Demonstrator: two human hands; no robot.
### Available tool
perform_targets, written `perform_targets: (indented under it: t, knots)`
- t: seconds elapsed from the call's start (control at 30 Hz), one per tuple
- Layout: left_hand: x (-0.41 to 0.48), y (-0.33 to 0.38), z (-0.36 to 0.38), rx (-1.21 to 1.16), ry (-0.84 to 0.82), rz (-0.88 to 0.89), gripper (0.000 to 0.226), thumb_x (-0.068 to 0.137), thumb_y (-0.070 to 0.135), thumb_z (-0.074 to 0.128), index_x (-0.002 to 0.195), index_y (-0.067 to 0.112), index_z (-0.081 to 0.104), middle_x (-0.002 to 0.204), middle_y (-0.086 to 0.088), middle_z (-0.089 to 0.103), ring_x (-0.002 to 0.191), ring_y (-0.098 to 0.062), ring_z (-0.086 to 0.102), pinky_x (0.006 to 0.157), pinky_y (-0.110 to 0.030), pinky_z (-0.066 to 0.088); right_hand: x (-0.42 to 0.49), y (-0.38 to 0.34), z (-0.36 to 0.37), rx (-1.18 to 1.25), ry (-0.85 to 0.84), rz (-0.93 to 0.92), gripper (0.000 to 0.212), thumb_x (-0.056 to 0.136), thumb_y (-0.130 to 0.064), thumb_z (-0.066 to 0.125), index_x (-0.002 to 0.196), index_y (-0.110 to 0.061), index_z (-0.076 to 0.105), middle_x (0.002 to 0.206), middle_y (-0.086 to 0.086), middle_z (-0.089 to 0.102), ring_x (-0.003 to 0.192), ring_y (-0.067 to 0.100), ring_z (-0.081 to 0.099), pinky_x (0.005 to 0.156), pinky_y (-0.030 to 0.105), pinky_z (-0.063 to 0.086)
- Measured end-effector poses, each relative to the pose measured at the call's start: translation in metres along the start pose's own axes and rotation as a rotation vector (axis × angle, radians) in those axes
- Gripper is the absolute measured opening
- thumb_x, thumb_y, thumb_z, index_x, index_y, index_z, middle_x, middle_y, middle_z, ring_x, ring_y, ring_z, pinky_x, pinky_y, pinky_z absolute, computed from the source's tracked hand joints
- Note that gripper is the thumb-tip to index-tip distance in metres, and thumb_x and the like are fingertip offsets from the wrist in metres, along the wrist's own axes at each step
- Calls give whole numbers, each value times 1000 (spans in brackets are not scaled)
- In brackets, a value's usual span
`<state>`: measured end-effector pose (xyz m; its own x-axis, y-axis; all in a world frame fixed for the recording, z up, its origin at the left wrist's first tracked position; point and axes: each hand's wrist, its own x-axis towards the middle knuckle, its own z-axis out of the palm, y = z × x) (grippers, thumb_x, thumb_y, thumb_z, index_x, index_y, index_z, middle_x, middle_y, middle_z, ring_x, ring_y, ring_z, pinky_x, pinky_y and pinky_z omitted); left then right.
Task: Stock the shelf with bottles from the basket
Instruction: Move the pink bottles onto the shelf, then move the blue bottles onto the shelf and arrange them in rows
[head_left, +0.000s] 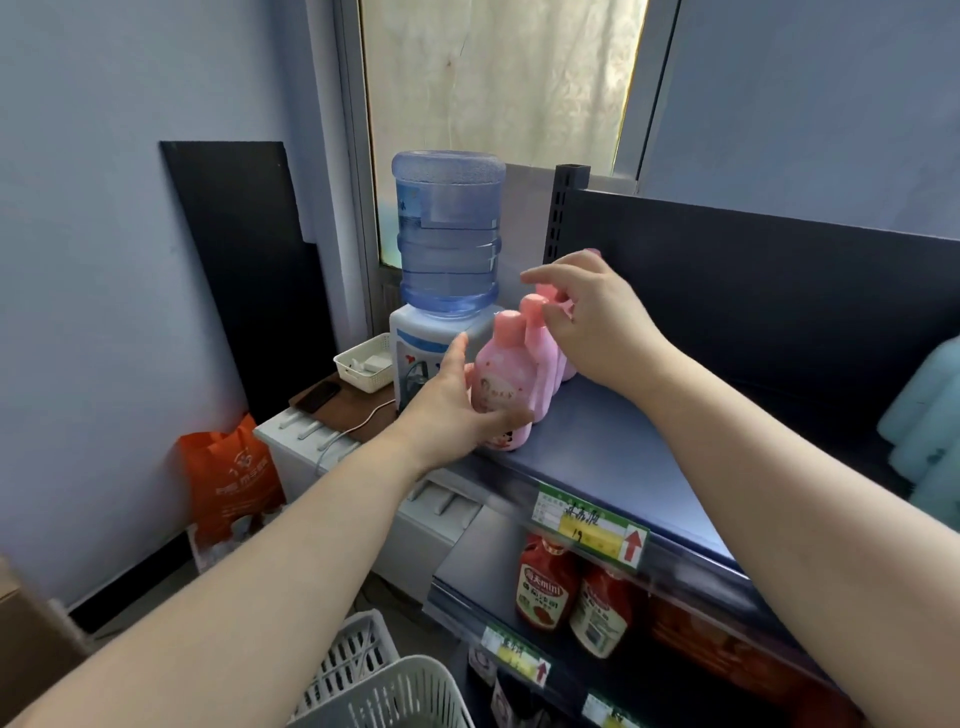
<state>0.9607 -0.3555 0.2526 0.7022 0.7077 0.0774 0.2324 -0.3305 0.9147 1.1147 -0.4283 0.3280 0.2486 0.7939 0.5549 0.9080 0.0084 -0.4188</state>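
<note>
Head view: left grip (449, 410) holds front pink bottle (500, 371).

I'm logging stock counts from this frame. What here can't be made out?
Head view:
- Pink bottles: the right hand and front pink bottle hide the row's count.
- Basket: bottom edge cuts off its contents.
- Price tag: writing too blurred.
- Pale blue items: cut off by right edge.
</note>
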Motion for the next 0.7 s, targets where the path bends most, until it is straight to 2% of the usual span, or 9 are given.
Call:
perform_targets:
  t: [0.1,0.27,0.4,0.53,0.7]
  knots:
    - [-22,-7,-12,68,95,14,115,67,50,79,151,25,5,151,-5,36,136,-15,37,111,-36,32,-18,-25,3,-18,96,-71,29,92,-11,54,118,-18,65,118,2,55,105,19,54,91,26,43]
    - [-77,-41,-39,328,267,86,85,78,37,73,146,14,28,142,-8,45,129,-18,44,106,-30,36,-68,-68,30,-17,31,-226,31,86,-9,58,116,-14,65,113,6,59,102,23,55,82,33,48]
    - [-129,-92,-55,573,284,53,70,81,37,71,140,16,40,140,-6,46,130,-20,41,109,-31,30,-119,-82,80,-64,-174,-292,34,87,-18,61,120,-14,63,116,6,59,104,24,56,83,34,50]
    - [-183,-157,-58,719,203,-65,66,84,42,65,141,19,39,143,-3,42,133,-20,36,112,-34,28,-174,-83,141,-129,-363,-307,38,83,-25,62,118,-11,62,121,12,58,110,34,55,85,45,53]
    - [-244,-225,-43,785,65,-240,64,85,41,62,141,20,38,141,0,42,131,-21,37,111,-35,30,-234,-79,207,-169,-622,-232,49,87,-33,61,133,-16,52,137,10,49,126,30,45,99,43,44]
